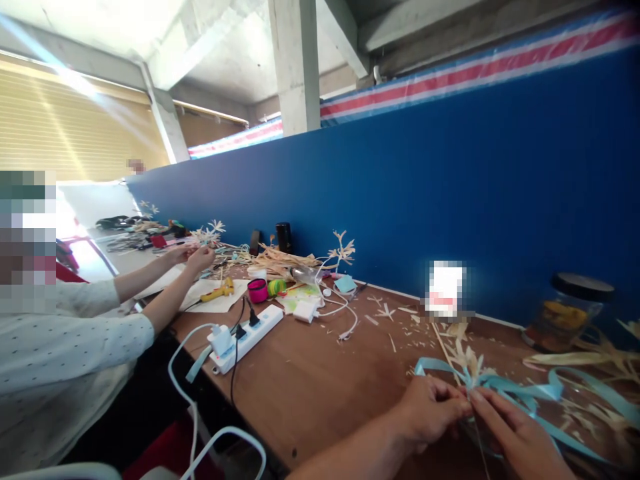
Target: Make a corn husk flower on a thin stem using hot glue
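My left hand (pixel 430 408) and my right hand (pixel 517 427) meet at the lower right, fingertips pinched together at the base of a pale dried-husk flower (pixel 470 363). Light blue ribbon (pixel 515 387) passes by the pinch and trails off to the right in loops. A short end of it bends up over my left hand. Below the fingers hangs a thin stalk or thread. My fingertips hide just where ribbon and flower base touch.
A lidded jar (pixel 565 313) stands at the right by the blue partition (pixel 480 200). Husk scraps (pixel 385 310) litter the brown table (pixel 320 393). To the left are a power strip (pixel 250 340), cables, a yellow glue gun (pixel 215 291) and a co-worker's hands (pixel 197 257) holding another husk flower.
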### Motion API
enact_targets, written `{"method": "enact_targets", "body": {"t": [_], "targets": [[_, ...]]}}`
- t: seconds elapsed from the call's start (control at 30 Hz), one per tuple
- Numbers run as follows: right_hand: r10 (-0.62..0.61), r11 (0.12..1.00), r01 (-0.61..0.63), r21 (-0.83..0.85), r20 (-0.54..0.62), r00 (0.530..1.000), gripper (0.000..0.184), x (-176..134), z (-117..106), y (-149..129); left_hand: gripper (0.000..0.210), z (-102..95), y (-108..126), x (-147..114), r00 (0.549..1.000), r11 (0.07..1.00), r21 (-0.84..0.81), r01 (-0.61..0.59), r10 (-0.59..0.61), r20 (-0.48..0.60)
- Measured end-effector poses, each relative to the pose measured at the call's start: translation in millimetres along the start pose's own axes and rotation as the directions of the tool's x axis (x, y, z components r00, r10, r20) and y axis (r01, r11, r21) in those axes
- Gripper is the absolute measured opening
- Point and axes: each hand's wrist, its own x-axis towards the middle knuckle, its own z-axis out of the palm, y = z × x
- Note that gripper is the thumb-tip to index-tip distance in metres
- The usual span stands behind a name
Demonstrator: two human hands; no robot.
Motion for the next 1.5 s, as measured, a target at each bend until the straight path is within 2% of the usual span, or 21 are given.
{"method": "enact_targets", "body": {"t": [0.2, 0.33, 0.43, 0.57, 0.73, 0.87, 0.93, 1.13, 1.5], "targets": [[0.033, 0.983, -0.046, 0.176, 0.074, 0.997, 0.029, -7.8, 5.8, -2.8, 0.040, -1.1, -3.4, -0.7, 1.000, 0.999, 0.030, 0.029, -0.029, -0.003], [0.042, 0.976, -0.061, 0.207, 0.095, 0.995, 0.029, -11.4, 7.1, -11.7, 0.038, -1.5, 2.6, -4.6, 0.999, 0.999, 0.022, 0.032, -0.032, -0.005], [0.053, 0.969, -0.085, 0.230, 0.139, 0.989, 0.030, -11.7, 6.4, -11.9, 0.036, -2.6, 9.2, -7.6, 0.997, 0.998, -0.023, 0.065, -0.064, 0.052], [0.047, 0.951, -0.106, 0.289, 0.203, 0.978, 0.028, -10.8, 4.0, -6.7, 0.034, -5.6, 13.2, -7.8, 0.976, 0.979, -0.107, 0.172, -0.154, 0.156], [0.071, 0.936, -0.142, 0.323, 0.222, 0.972, 0.027, -10.9, 3.8, -8.5, 0.031, -8.1, 11.0, -5.8, 0.971, 0.971, -0.131, 0.198, -0.175, 0.163], [0.090, 0.918, -0.166, 0.361, 0.217, 0.972, 0.028, -13.4, 5.1, -14.9, 0.024, -8.7, 11.7, -8.2, 0.952, 0.961, -0.147, 0.233, -0.195, 0.235], [0.106, 0.903, -0.185, 0.389, 0.215, 0.971, 0.030, -14.7, 5.4, -17.7, 0.022, -9.2, 13.7, -9.8, 0.950, 0.958, -0.144, 0.247, -0.210, 0.231], [0.085, 0.872, -0.190, 0.452, 0.243, 0.966, 0.031, -14.8, 4.2, -19.3, 0.020, -10.8, 18.5, -9.7, 0.936, 0.952, -0.149, 0.266, -0.218, 0.277], [0.068, 0.885, -0.177, 0.430, 0.256, 0.964, 0.030, -15.5, 4.6, -20.3, 0.023, -4.3, 21.5, -12.0, 0.964, 0.973, -0.094, 0.212, -0.192, 0.183]]}}
